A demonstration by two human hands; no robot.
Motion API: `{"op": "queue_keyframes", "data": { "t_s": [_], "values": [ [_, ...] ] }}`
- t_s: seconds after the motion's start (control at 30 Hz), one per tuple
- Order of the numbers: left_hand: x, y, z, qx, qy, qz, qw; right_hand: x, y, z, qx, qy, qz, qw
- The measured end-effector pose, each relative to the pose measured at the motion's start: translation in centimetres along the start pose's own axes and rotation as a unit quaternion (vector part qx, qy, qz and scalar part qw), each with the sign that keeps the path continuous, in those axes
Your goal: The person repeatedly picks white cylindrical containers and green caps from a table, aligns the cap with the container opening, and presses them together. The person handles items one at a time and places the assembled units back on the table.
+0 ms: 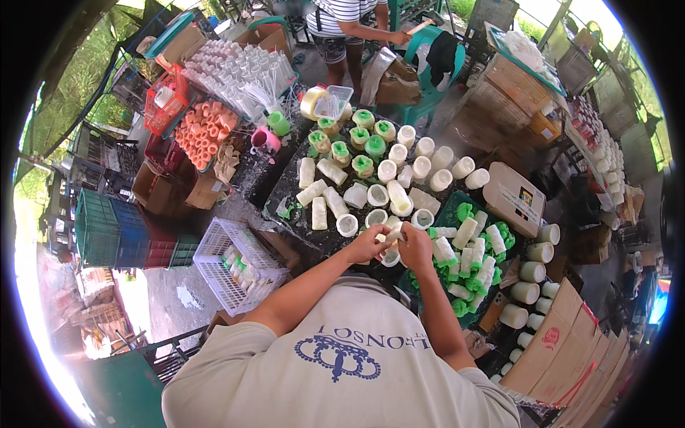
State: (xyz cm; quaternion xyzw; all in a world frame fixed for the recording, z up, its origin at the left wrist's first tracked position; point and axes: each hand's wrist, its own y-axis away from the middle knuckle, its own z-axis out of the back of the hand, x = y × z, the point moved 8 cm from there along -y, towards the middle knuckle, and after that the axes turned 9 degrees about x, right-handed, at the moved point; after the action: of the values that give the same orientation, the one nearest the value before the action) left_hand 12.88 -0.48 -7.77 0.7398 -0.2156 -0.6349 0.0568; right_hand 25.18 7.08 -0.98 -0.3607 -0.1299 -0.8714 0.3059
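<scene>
Just below the frame's centre, the left hand [366,245] and right hand [415,247] meet at a pale cup [393,227]; I cannot tell whether either is clamped on it. White cups [347,225] crowd the dark table [289,182] above; green-and-white rolls [467,262] lie right of centre.

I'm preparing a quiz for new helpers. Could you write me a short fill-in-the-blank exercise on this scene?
1. The left hand and right hand are close together near pale cups, with the tray on their ____ side.
2. That tray holds white rolls mixed with bright ____ pieces.
3. A green cup sits beside a ____ one.
4. The person in the background wears a shirt with ____.

Missing words: right; green; pink; stripes.
</scene>
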Motion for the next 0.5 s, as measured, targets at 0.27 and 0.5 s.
{"op": "queue_keyframes", "data": {
  "t_s": [0.27, 0.5],
  "values": [
    [-1.6, 4.3, 6.8, -0.256, -0.196, -0.009, 0.947, 8.0, -4.9, -3.2, 0.078, -0.015, 0.082, 0.993],
    [-2.0, 5.8, 12.7, -0.21, -0.202, -0.027, 0.956, 11.5, -7.2, -6.6, 0.106, -0.025, 0.032, 0.994]
  ]
}}
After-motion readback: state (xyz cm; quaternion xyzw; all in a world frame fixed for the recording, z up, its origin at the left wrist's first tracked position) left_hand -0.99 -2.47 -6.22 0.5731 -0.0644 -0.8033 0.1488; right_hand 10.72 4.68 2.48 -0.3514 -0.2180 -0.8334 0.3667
